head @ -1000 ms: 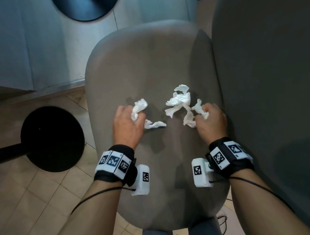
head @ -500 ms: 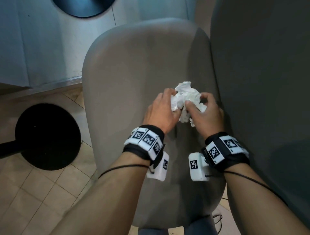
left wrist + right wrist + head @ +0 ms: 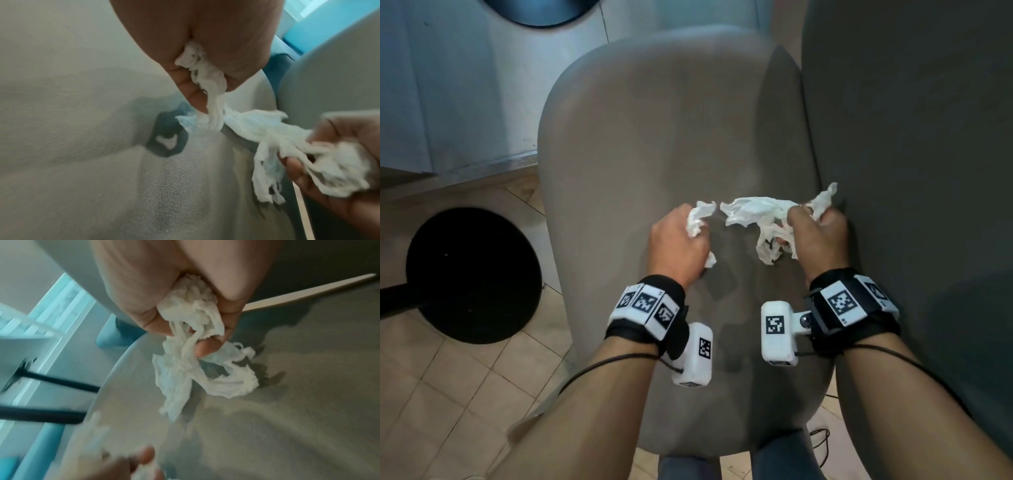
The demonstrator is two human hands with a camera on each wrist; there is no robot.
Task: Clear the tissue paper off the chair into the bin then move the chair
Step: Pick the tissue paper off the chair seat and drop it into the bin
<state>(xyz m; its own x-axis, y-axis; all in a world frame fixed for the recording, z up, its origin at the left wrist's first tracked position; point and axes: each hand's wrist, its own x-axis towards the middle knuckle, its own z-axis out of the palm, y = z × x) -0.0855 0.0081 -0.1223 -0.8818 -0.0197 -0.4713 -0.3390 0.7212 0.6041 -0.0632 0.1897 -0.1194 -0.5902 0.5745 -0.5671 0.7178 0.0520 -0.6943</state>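
Head view, mid-frame: left hand (image 3: pixel 677 244) clenches a small tissue wad (image 3: pixel 698 219), right hand (image 3: pixel 816 240) a larger tissue bunch (image 3: pixel 758 214) above the grey chair seat (image 3: pixel 654 137). Wrist views alone show curled fingers (image 3: pixel 193 91) pinching paper.

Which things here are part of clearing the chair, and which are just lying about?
Part of the job:
tissue in left hand
tissue in right hand
left hand
right hand
grey chair

Just there:
black round base
dark upholstered seat
tiled floor
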